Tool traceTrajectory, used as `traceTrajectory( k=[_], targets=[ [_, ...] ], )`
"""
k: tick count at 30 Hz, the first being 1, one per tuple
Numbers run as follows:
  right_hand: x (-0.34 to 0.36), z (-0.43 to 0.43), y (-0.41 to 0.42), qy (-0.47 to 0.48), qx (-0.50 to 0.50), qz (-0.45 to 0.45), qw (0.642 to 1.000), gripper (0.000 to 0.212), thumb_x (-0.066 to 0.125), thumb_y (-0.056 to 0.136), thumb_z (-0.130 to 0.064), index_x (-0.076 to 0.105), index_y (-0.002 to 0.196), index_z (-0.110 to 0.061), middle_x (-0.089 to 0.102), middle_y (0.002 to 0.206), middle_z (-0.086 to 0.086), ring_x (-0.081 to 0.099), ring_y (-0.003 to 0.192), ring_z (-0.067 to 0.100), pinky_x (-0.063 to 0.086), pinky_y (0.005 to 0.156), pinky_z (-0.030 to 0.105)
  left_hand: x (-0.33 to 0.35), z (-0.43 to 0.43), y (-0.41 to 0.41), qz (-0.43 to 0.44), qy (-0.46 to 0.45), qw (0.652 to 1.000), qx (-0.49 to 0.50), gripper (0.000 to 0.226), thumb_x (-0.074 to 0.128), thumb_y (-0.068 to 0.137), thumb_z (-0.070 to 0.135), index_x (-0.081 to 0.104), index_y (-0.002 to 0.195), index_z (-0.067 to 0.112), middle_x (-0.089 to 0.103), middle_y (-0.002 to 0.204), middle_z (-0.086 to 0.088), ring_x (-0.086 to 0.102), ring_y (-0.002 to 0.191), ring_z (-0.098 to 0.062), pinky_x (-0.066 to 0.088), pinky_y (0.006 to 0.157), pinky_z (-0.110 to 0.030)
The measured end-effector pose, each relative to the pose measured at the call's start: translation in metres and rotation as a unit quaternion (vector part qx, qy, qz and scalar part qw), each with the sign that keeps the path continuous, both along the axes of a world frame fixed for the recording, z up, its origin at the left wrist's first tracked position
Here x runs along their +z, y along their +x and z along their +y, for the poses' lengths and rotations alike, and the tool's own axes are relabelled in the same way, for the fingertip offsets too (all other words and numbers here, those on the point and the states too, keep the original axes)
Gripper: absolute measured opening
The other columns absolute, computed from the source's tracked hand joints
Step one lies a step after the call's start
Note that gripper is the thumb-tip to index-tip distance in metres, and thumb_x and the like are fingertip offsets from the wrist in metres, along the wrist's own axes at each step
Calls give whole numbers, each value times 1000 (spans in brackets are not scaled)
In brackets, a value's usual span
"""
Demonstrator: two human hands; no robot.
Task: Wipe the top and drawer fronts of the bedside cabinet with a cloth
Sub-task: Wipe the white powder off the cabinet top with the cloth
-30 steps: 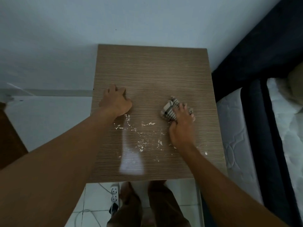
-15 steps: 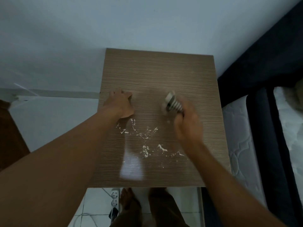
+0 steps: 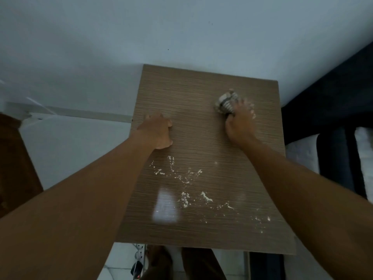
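Note:
I look straight down on the brown wood-grain top of the bedside cabinet. My right hand grips a bunched striped cloth and presses it on the top near the back right corner. Resting on the top near the left edge, my left hand has its fingers curled under and holds nothing. White crumbs and powder are scattered over the front half of the top. The drawer fronts are hidden below the top.
A pale wall runs behind the cabinet. A bed with a dark frame and white mattress stands close on the right. Below the front edge are my legs, a white power strip and tiled floor. A brown wooden piece is at far left.
My right hand has swept the cloth from the middle of the top away toward the back right corner. The left hand has stayed in place. The view has shifted a little.

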State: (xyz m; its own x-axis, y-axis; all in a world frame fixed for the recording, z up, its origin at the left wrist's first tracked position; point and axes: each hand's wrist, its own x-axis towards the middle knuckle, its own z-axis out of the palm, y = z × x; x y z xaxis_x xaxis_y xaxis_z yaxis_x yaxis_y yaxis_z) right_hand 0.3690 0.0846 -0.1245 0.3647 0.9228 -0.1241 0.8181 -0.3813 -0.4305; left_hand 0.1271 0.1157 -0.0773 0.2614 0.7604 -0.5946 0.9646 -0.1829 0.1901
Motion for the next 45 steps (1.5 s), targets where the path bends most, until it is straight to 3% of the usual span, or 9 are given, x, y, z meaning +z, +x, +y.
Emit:
traceTrajectory(
  k=[9,14,18,23,27,30,36,42,45],
  targets=[
    [5,-115,-94,23,225,65,972,54,44,91,-15,37,144,-21,28,153,2,14,145,19,6,119,46,2,0,-4,1,-10,1000,-14,63,58,91,18,34,148,33,16,157,-8,5,145,-40,24,115,-54],
    [7,-167,-107,14,288,84,954,49,38,86,-23,54,132,-18,49,142,5,35,138,20,26,114,47,3,1,-7,4,-20,999,-29,64,58,92,21,31,149,32,11,159,-6,5,146,-38,22,115,-52],
    [42,-148,-94,80,251,141,954,39,41,85,-20,61,119,-23,68,114,-1,61,101,8,53,84,27,4,-1,-11,-50,15,999,-1,56,61,90,34,43,143,29,28,151,-6,25,140,-32,32,110,-48],
    [64,-53,-64,157,150,102,971,36,45,88,-11,61,118,-22,66,101,-3,57,81,11,45,63,22,-3,-1,-28,-86,149,979,111,57,63,86,43,43,137,26,34,144,-11,31,132,-30,40,99,-48],
    [62,35,-59,130,82,47,987,38,42,90,-11,58,123,-22,60,89,-4,51,71,14,31,52,24,-16,-2,-49,-67,83,968,227,73,65,84,44,31,145,21,28,150,-13,32,135,-34,38,105,-51],
    [59,85,-70,141,91,111,980,35,40,88,-10,61,114,-21,62,95,-5,55,80,13,45,63,27,-21,-2,-56,-169,26,949,265,68,68,83,40,40,141,18,55,133,-11,54,119,-28,45,99,-38],
    [38,147,-107,77,165,4,983,38,38,90,-18,57,122,-22,61,116,5,58,103,25,47,85,39,-21,0,-60,-179,13,943,281,87,72,83,40,25,152,16,42,149,-9,42,134,-25,33,107,-30],
    [-4,143,-126,51,216,6,975,54,40,87,-13,44,141,-14,44,146,9,35,137,25,24,116,39,-23,2,-66,-197,-2,936,290,88,73,83,36,23,153,18,37,153,-5,38,138,-22,29,111,-29],
    [-3,119,-131,46,293,20,955,53,43,90,-8,41,143,-16,39,150,6,29,141,23,18,118,41,-24,4,-72,-193,-22,941,277,83,70,86,31,22,153,20,36,154,-6,37,139,-23,28,111,-28]
  ],
)
